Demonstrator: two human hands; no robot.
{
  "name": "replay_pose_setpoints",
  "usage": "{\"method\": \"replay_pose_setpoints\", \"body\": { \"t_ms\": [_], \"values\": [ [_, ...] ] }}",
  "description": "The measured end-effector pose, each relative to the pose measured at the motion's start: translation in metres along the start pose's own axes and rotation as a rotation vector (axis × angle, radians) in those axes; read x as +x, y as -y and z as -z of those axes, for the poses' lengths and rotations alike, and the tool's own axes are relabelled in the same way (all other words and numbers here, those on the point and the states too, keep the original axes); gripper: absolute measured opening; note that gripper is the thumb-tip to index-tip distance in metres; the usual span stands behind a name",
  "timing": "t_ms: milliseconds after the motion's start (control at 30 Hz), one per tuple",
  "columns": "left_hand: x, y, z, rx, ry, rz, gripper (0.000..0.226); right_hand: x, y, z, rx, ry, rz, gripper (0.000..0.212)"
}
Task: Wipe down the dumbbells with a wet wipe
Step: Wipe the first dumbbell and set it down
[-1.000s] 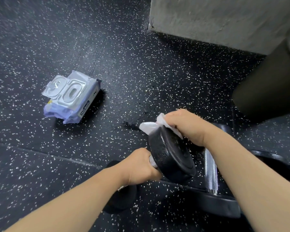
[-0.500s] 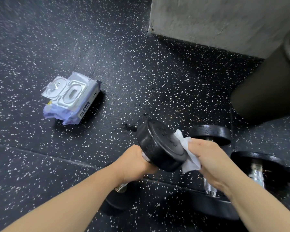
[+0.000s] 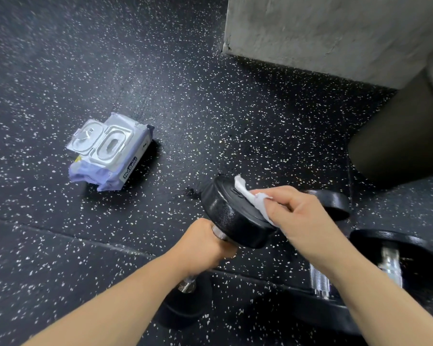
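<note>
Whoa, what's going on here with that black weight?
A person is cleaning a dumbbell. Their left hand holds it by the metal handle, tilted with one black end up. Their right hand presses a white wet wipe against that end's flat face. The pack of wipes lies on the speckled floor to the left, its lid flipped open. On the right wait more dumbbells.
</note>
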State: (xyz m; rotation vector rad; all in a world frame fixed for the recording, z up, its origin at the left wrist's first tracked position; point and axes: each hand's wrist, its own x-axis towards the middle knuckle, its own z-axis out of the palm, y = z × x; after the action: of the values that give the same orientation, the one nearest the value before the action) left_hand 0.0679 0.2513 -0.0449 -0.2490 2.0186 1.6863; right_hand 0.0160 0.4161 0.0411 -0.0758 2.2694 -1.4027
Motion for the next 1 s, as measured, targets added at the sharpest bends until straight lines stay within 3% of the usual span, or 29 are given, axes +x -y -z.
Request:
{"method": "replay_pose_setpoints", "body": {
  "t_ms": [167, 367, 567, 667, 900, 1000],
  "values": [
    [0.001, 0.003, 0.003, -0.089, 0.012, 0.040, 0.037, -0.013, 0.011, 0.009, 0.053, 0.101, 0.008, 0.032],
    [0.002, 0.003, 0.004, -0.143, -0.017, 0.090, 0.031, -0.026, 0.016, -0.004, 0.150, -0.056, 0.133, 0.036],
    [0.002, 0.009, 0.004, -0.148, -0.057, 0.055, 0.019, -0.009, 0.039, -0.029, 0.075, 0.126, 0.379, 0.036],
    [0.001, 0.005, 0.005, -0.181, -0.064, 0.087, 0.027, 0.020, 0.043, -0.027, 0.023, 0.209, 0.305, 0.038],
    [0.003, 0.003, 0.007, -0.167, -0.030, 0.120, 0.033, 0.038, 0.002, 0.000, -0.217, 0.108, 0.144, 0.048],
    [0.004, 0.004, 0.008, -0.175, -0.022, 0.125, 0.032, 0.008, 0.002, 0.010, -0.225, 0.065, 0.199, 0.049]
  ]
}}
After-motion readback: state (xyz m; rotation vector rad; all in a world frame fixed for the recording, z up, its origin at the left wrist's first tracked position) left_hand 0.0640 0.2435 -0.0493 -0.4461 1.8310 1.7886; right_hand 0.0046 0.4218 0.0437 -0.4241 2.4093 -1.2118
